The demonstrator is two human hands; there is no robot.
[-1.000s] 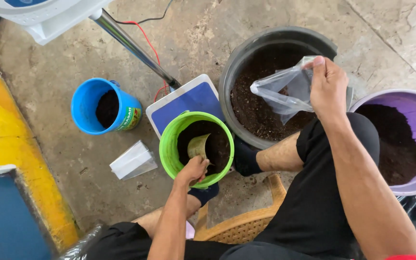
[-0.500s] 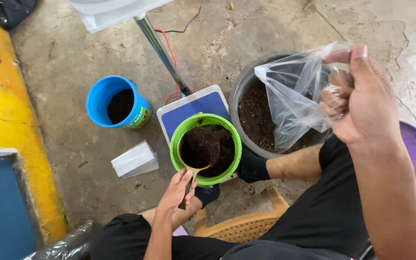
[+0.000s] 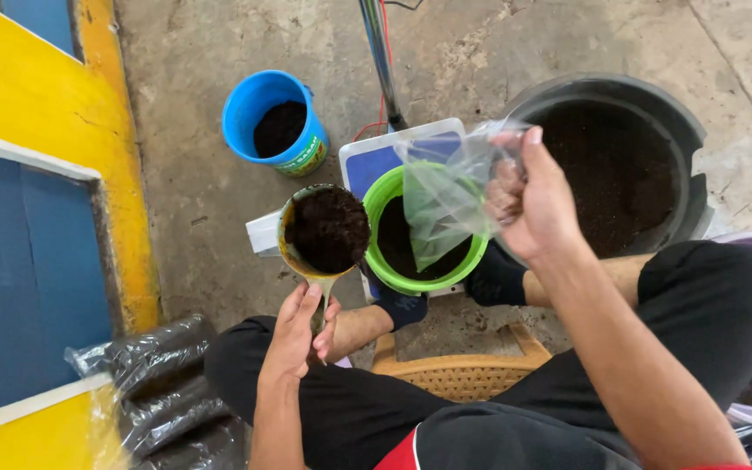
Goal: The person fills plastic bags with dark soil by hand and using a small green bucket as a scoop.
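Dark soil fills the scoop (image 3: pixel 326 231) to the brim. L hand (image 3: pixel 298 335) is closed around the scoop's handle, low in frame, above the knee. R hand (image 3: pixel 528 200) pinches the rim of a clear plastic bag (image 3: pixel 441 204), fingers closed on the film; bag hangs over the green bucket (image 3: pixel 428 231), which sits on a blue-and-white scale (image 3: pixel 367 161).

Step in hand, as judged: load soil into bag.
- Keep scoop level; it is heaped, any tilt spills.
- Spread bag mouth wider w/ R hand; film looks collapsed, opening hard to make out.
- Bring scoop lip over the mouth, above the green bucket, so spill drops back in.
- Tip slowly.

Orientation: scoop long axis runs handle-to-bowl, approx. vertical in frame; bowl points away from body, open side up. Bag long axis hangs from R hand down-left, closed end toward the bucket.

Surroundings: blue bucket (image 3: pixel 276 122) w/ soil, up-left on concrete floor (image 3: pixel 193 78); black tub (image 3: pixel 620 165) of soil, right; filled bags (image 3: pixel 163 392), lower left.
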